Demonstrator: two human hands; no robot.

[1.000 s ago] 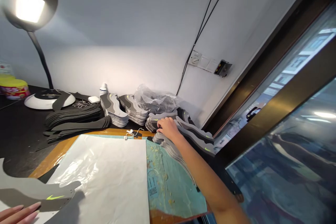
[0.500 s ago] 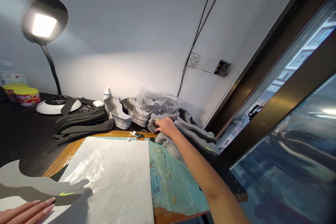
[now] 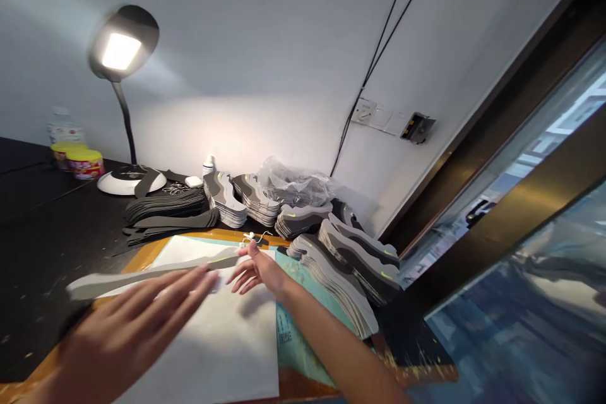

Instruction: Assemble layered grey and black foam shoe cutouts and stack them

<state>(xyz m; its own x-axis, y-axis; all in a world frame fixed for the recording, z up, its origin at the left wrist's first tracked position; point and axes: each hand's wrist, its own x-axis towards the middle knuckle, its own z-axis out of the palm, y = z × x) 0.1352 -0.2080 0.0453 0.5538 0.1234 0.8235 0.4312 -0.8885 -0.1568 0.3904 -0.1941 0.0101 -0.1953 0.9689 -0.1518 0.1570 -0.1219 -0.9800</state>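
Note:
A long wavy grey shoe-upper piece (image 3: 142, 278) with a yellow-green mark lies or hangs slanted over the white sheet (image 3: 227, 341). My left hand (image 3: 137, 322) is in front of it, blurred, fingers stretched out, its thumb hidden; whether it touches the piece I cannot tell. Near the piece's right end, my right hand (image 3: 258, 268) hovers over the sheet with fingers apart. I cannot make out whether its index finger touches that end. Close to my right forearm is a fanned stack of grey pieces (image 3: 331, 278), and behind it a smaller grey stack (image 3: 300, 221).
Behind are more stacked grey pieces (image 3: 225, 199), dark strips (image 3: 165, 208) and a clear plastic bag (image 3: 296, 183). White earphones (image 3: 249, 237) lie at the sheet's far edge. A lit lamp (image 3: 125, 44) stands left, beside yellow-lidded tubs (image 3: 85, 164). A window frame (image 3: 497, 214) borders the right.
My right hand has come away from the smaller grey stack, left and nearer to the sheet. My left hand has moved up and right, and the grey piece has shifted and tilted. The view has turned left.

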